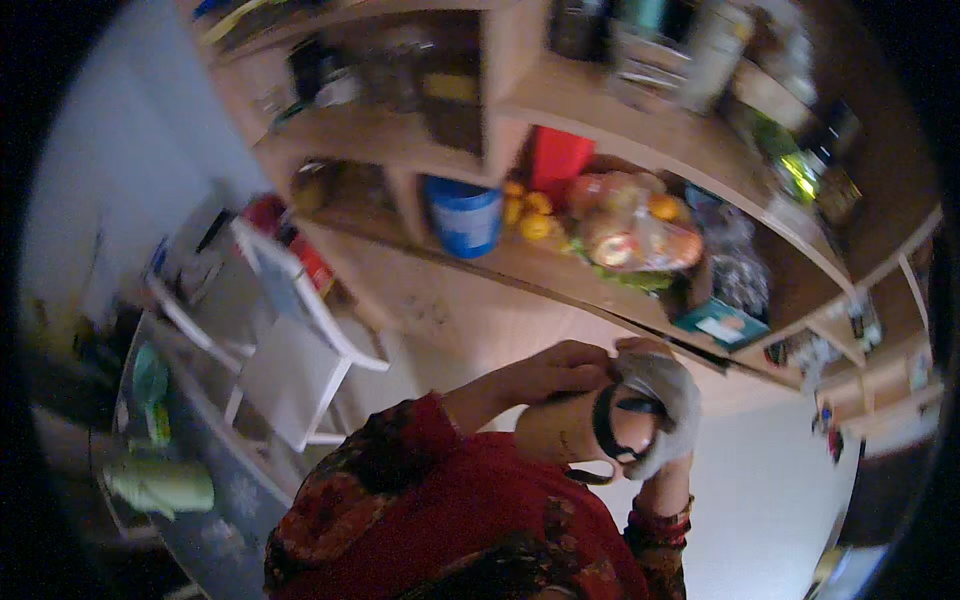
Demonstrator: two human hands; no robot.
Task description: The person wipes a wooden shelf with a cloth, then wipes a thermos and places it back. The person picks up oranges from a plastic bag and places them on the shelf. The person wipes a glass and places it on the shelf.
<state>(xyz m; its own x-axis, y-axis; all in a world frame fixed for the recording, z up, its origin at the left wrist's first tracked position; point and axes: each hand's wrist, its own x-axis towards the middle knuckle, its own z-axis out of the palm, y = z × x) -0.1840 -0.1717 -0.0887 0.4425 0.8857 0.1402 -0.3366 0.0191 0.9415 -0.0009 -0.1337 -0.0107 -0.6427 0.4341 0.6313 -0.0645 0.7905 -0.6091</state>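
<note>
A peach-coloured rounded vessel point(559, 431) with a black rim band and a looped handle is held tilted close to the chest. It looks like a jug or flask, blurred by motion. My left hand point(566, 367) curls against its upper side. A pale grey cloth point(671, 412) lies bunched over the vessel's far end, gripped by my right hand point(645, 349), which the cloth mostly hides. Only some fingers and the wrist of that hand show.
Wooden shelves hold a blue tub point(463, 217), oranges point(536, 225), bagged produce point(637, 225) and a green box point(721, 322). A white step stool or chair point(300, 300) stands left, near a dark table point(247, 502) with a pale green roll point(161, 486).
</note>
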